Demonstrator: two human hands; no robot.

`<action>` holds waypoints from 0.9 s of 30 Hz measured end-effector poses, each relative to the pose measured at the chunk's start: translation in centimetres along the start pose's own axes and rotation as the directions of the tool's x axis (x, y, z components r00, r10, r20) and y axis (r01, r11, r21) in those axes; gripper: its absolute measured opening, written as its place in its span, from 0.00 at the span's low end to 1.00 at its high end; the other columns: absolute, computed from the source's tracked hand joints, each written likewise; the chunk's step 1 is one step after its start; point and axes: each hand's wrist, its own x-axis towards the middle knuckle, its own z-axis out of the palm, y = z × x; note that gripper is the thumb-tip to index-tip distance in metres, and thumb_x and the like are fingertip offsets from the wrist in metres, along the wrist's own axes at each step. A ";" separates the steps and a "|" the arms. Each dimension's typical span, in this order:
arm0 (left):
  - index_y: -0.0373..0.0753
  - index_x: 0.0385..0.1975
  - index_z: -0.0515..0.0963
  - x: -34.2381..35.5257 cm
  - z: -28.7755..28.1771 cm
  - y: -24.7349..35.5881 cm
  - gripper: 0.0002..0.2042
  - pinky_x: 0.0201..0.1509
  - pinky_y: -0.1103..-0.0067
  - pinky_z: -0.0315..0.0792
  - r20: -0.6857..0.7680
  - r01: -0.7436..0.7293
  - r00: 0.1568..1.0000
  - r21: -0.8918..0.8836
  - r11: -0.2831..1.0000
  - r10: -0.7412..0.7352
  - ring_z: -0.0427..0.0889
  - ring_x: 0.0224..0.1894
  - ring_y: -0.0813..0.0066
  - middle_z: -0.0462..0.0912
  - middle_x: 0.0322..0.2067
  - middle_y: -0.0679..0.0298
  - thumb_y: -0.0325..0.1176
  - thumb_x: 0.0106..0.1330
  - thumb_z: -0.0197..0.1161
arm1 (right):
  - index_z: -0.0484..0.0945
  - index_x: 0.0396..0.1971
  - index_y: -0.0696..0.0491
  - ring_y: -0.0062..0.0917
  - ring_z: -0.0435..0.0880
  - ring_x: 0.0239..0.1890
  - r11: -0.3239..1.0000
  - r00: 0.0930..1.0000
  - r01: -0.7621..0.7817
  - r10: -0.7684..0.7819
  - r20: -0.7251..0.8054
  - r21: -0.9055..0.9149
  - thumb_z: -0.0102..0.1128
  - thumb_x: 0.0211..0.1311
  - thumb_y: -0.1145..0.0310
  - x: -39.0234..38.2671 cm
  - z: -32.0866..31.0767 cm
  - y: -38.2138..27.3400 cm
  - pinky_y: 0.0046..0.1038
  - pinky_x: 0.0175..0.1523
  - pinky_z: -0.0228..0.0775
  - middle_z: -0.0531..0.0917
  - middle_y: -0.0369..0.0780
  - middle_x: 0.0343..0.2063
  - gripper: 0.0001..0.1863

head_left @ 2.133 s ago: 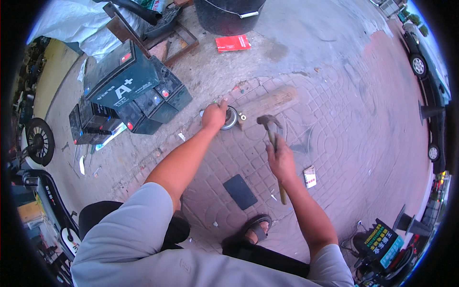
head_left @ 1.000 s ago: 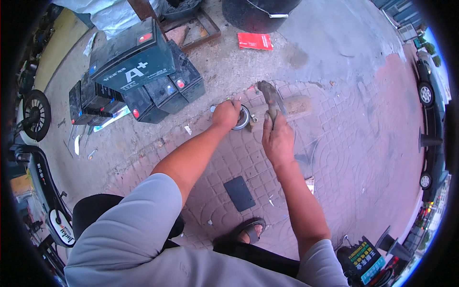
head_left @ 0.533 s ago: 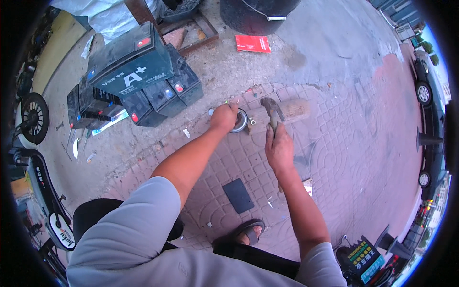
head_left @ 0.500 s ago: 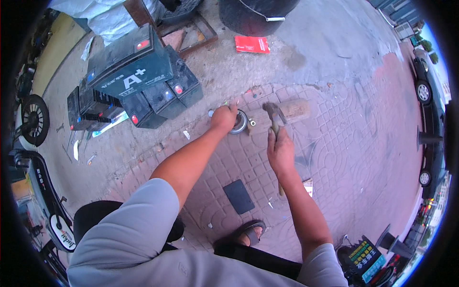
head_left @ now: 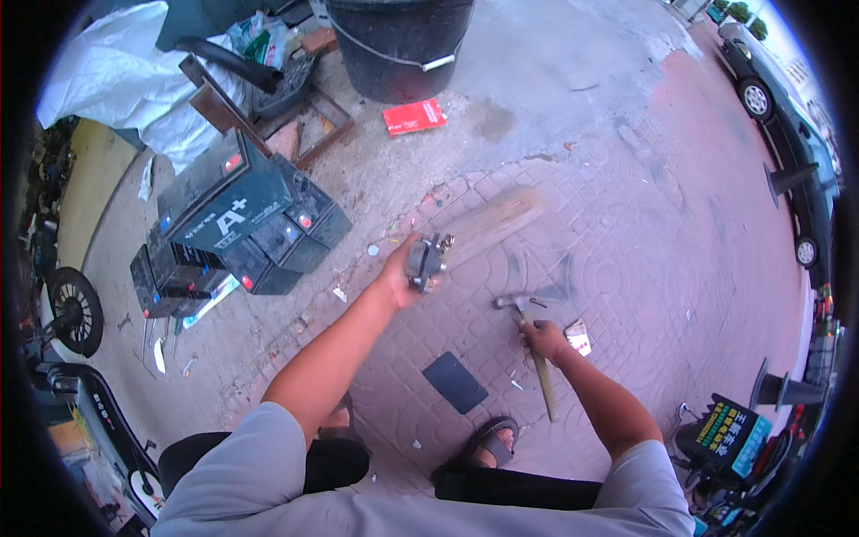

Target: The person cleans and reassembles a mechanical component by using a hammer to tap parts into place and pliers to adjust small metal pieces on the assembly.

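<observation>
White lettering (head_left: 231, 217) marks a battery (head_left: 219, 188); left fingers (head_left: 408, 247) clasp metalwork (head_left: 424, 261), right fingers (head_left: 534, 329) a hammer (head_left: 543, 379).

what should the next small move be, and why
Perhaps steady the metal part against the wooden block before any strike: the left hand holds it by the block's left end, and the right hand grips the hammer, its head clear of the part.

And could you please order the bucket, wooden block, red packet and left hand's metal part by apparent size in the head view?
Bucket
Wooden block
Red packet and metal part: too alike to rank.
</observation>
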 end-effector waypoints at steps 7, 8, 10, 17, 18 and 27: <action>0.41 0.41 0.80 -3.2 7.1 -0.7 0.19 0.32 0.68 0.75 -0.008 -0.279 0.959 0.158 0.947 0.284 0.81 0.29 0.62 0.83 0.33 0.60 0.52 0.72 0.57 | 0.72 0.65 0.57 0.41 0.87 0.50 0.727 0.778 0.625 -0.609 0.153 -0.283 0.70 0.64 0.53 -7.9 0.6 -18.5 0.40 0.54 0.80 0.85 0.52 0.50 0.35; 0.40 0.42 0.79 -3.7 9.0 -0.7 0.18 0.34 0.68 0.77 -0.064 -0.430 0.893 0.163 0.888 0.445 0.82 0.31 0.63 0.83 0.34 0.60 0.51 0.72 0.58 | 0.66 0.70 0.56 0.42 0.86 0.52 0.756 0.736 0.651 -0.652 0.185 0.070 0.75 0.60 0.53 -10.3 0.9 -21.4 0.39 0.52 0.81 0.82 0.53 0.54 0.43; 0.40 0.44 0.78 -4.8 12.6 -0.3 0.17 0.41 0.68 0.80 0.041 -0.534 0.840 0.239 0.811 0.542 0.84 0.38 0.66 0.83 0.37 0.59 0.49 0.73 0.59 | 0.58 0.75 0.57 0.44 0.82 0.60 0.564 0.522 0.800 -0.823 0.224 0.206 0.78 0.57 0.56 -14.4 1.1 -25.0 0.38 0.57 0.79 0.77 0.54 0.61 0.51; 0.41 0.48 0.72 -12.3 24.6 4.2 0.16 0.71 0.67 0.66 0.571 -0.864 0.502 0.369 0.342 0.650 0.73 0.63 0.65 0.74 0.61 0.56 0.49 0.76 0.58 | 0.61 0.73 0.58 0.47 0.81 0.60 0.124 0.032 0.905 -0.974 -0.226 -0.407 0.78 0.55 0.63 -23.2 2.2 -34.2 0.38 0.64 0.74 0.80 0.54 0.57 0.48; 0.41 0.50 0.72 -13.4 26.0 5.3 0.17 0.71 0.67 0.67 0.615 -0.873 0.488 0.367 0.323 0.620 0.73 0.64 0.66 0.74 0.62 0.57 0.49 0.76 0.58 | 0.61 0.73 0.58 0.47 0.81 0.60 0.101 0.009 0.907 -0.975 -0.223 -0.408 0.78 0.55 0.63 -23.4 1.6 -35.4 0.38 0.64 0.74 0.80 0.54 0.57 0.48; 0.43 0.69 0.67 -21.6 29.6 4.2 0.26 0.70 0.55 0.74 0.411 -0.657 0.752 0.414 0.629 0.515 0.78 0.65 0.61 0.77 0.63 0.59 0.49 0.77 0.57 | 0.74 0.65 0.49 0.49 0.77 0.64 -0.268 -0.336 0.843 -0.939 -0.067 -0.467 0.60 0.47 0.89 -27.0 -1.3 -40.7 0.42 0.66 0.73 0.77 0.49 0.63 0.40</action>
